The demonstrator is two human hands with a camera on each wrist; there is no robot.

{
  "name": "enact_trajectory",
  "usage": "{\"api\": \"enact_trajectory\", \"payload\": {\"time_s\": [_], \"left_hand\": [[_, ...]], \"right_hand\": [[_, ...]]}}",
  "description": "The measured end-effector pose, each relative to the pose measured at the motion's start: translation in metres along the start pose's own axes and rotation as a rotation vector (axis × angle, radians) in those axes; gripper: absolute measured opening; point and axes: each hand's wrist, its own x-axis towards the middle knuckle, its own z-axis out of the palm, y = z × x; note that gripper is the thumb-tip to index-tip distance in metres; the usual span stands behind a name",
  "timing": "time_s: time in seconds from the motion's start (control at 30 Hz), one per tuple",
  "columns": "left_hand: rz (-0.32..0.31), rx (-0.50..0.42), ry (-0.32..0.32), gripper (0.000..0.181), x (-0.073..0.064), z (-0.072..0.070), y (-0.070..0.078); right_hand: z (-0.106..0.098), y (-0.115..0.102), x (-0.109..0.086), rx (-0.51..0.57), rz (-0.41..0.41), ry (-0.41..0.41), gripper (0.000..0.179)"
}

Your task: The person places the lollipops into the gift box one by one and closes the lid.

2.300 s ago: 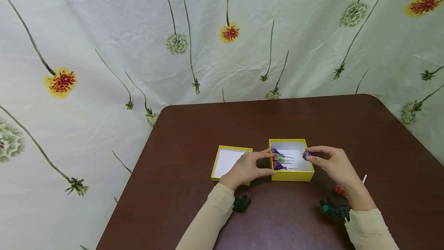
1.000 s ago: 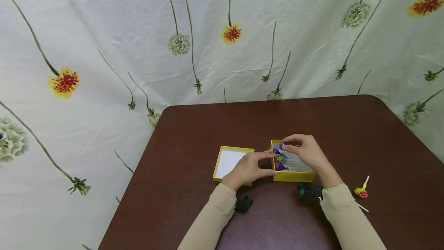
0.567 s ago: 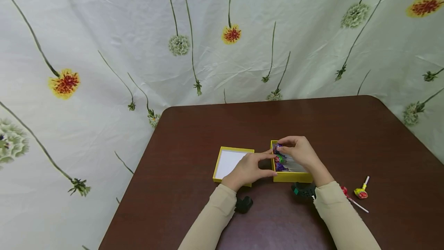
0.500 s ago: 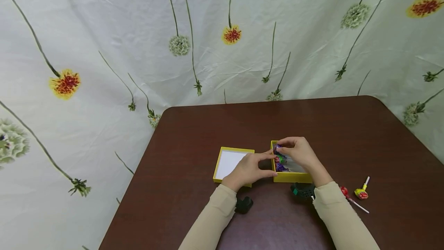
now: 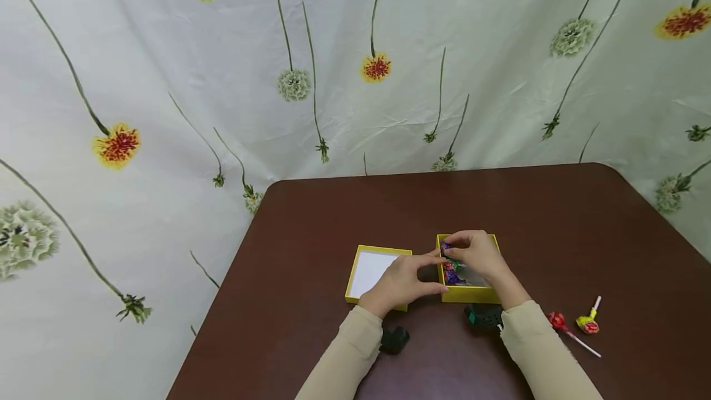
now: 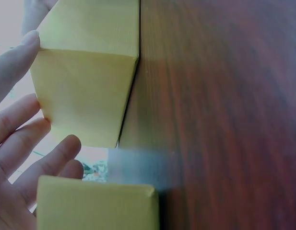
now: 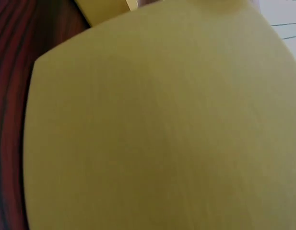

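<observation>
An open yellow box (image 5: pixel 469 294) with a white inside stands on the table, wrapped lollipops lying along its left side. My right hand (image 5: pixel 482 257) reaches over it and pinches a purple-wrapped lollipop (image 5: pixel 446 247) at the far left corner, its stick hidden by the fingers. Nearer the front lie a red-and-green lollipop (image 5: pixel 449 265) and another purple one (image 5: pixel 454 278). My left hand (image 5: pixel 401 279) rests extended fingers and thumb against the box's left side; in the left wrist view the fingertips touch the top of the yellow wall (image 6: pixel 85 91). The right wrist view is mostly filled by the yellow wall (image 7: pixel 162 120).
A yellow-edged lid (image 5: pixel 371 270), white inside facing up, lies left of the box, partly under my left hand. Right of my right sleeve lie a red lollipop (image 5: pixel 556 320) and a yellow-and-red one (image 5: pixel 587 325). A patterned cloth (image 5: pixel 333 110) hangs behind the table.
My right hand has carried the purple lollipop from the box's right side leftward and down to the far left corner. The left hand has stayed at the box. The head view has shifted slightly.
</observation>
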Motion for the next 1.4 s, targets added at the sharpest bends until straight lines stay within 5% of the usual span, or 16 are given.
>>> {"api": "enact_trajectory", "payload": {"time_s": [0.23,0.83,1.4], "left_hand": [[0.001,-0.004,0.035,0.054,-0.002,0.001,-0.001],[-0.027,-0.022,0.003,0.058,0.0,0.005,-0.003],[-0.076,-0.041,-0.01,0.06,0.0,0.004,-0.002]], "right_hand": [[0.0,-0.002,-0.002,-0.015,-0.046,0.004,0.024],[-0.009,-0.005,-0.01,-0.089,0.016,0.028,0.025],[-0.055,0.0,-0.058,-0.102,-0.027,0.106,0.032]]}}
